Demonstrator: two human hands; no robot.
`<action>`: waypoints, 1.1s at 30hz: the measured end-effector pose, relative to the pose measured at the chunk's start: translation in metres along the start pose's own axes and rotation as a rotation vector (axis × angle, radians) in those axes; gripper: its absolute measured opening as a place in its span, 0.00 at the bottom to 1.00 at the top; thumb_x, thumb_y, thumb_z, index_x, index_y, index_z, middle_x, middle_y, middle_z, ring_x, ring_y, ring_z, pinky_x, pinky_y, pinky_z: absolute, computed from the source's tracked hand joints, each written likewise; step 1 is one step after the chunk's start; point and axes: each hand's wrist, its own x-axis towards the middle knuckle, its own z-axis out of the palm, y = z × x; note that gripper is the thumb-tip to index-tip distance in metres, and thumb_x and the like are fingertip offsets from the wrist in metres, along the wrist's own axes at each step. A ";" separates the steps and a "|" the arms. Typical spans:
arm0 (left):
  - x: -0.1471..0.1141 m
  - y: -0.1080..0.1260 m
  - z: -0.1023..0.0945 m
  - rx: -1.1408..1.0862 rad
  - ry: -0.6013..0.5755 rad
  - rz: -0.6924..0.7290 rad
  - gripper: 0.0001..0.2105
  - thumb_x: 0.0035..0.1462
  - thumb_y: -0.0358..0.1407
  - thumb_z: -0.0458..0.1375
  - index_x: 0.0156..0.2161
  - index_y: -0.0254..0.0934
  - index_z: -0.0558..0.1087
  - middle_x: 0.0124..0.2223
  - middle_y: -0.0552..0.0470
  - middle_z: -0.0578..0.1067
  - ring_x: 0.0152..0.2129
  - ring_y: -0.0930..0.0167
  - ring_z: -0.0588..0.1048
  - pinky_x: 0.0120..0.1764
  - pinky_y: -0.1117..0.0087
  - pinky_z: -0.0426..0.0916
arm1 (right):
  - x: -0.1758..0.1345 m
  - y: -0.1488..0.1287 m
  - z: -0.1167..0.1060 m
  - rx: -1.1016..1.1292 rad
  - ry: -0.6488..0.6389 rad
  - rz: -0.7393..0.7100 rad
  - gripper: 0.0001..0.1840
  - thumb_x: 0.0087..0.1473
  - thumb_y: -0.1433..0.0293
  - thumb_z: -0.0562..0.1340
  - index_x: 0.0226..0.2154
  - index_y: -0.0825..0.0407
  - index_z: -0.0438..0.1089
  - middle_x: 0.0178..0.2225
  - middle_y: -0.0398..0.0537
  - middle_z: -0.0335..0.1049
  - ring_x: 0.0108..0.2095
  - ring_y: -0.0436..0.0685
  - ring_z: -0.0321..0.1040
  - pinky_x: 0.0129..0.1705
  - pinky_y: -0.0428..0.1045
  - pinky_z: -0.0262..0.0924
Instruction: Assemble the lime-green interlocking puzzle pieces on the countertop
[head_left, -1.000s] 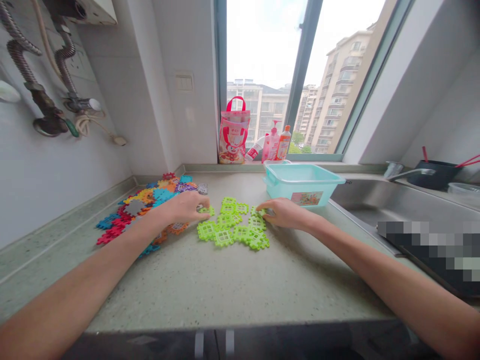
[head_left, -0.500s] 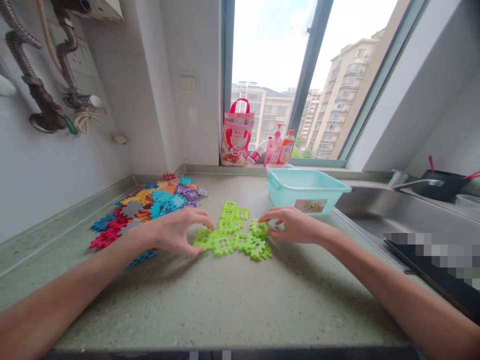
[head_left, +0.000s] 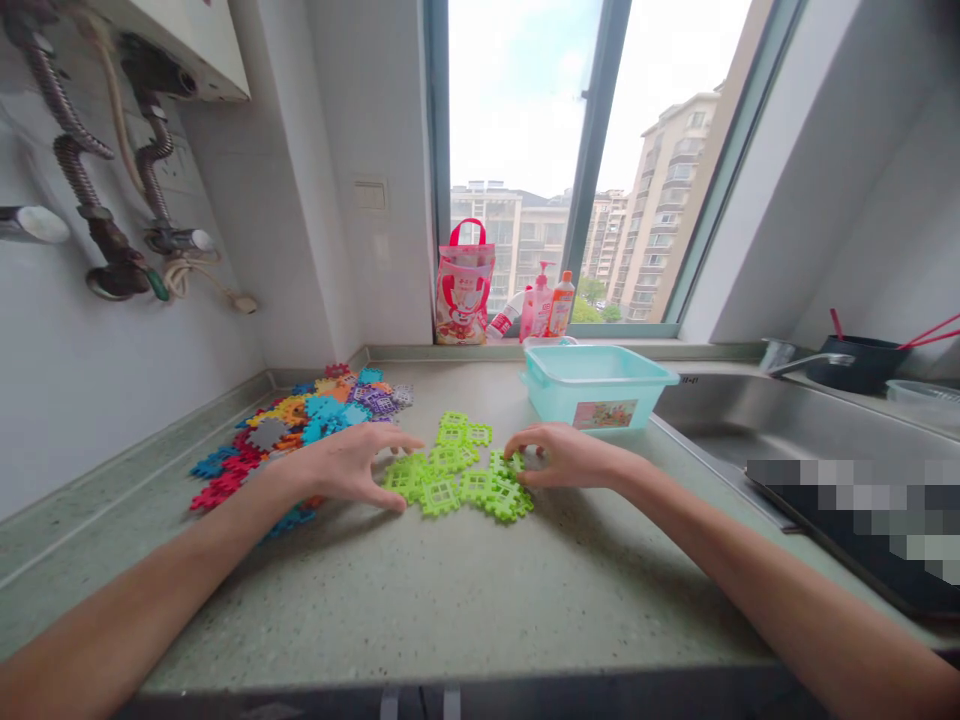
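A cluster of lime-green interlocking plastic tiles [head_left: 457, 475] lies on the speckled green countertop [head_left: 450, 590]. My left hand [head_left: 349, 465] rests at the cluster's left edge, fingers spread and touching the nearest green tiles. My right hand [head_left: 566, 457] is at the cluster's right edge, fingers curled over a green tile there; whether it grips one I cannot tell. A heap of multicoloured tiles [head_left: 300, 425] in red, blue, orange, purple and grey lies further left, behind my left forearm.
A turquoise plastic tub [head_left: 596, 385] stands just behind my right hand. To the right is a steel sink [head_left: 750, 425] with a tap. A pink bag [head_left: 463, 285] and bottles [head_left: 547, 310] stand on the window sill. Pipes hang on the left wall.
My left hand has drawn back from the far left tiles to the near left edge and spread its fingers. The green tiles are bunched closer together. My right hand barely moved.
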 end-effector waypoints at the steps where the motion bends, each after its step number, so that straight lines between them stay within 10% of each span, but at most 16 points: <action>1: 0.001 0.000 -0.001 -0.003 0.002 -0.012 0.36 0.50 0.52 0.72 0.63 0.42 0.75 0.56 0.45 0.80 0.51 0.59 0.78 0.54 0.64 0.71 | 0.000 0.000 0.000 -0.012 0.001 0.003 0.19 0.55 0.66 0.68 0.49 0.48 0.81 0.42 0.47 0.82 0.37 0.57 0.76 0.40 0.49 0.66; 33: -0.003 -0.037 0.003 0.034 0.128 0.063 0.17 0.52 0.50 0.70 0.39 0.39 0.83 0.34 0.52 0.82 0.30 0.68 0.78 0.36 0.71 0.68 | 0.015 0.013 0.012 -0.157 0.114 0.129 0.21 0.52 0.70 0.68 0.50 0.44 0.82 0.37 0.44 0.82 0.31 0.54 0.75 0.35 0.46 0.60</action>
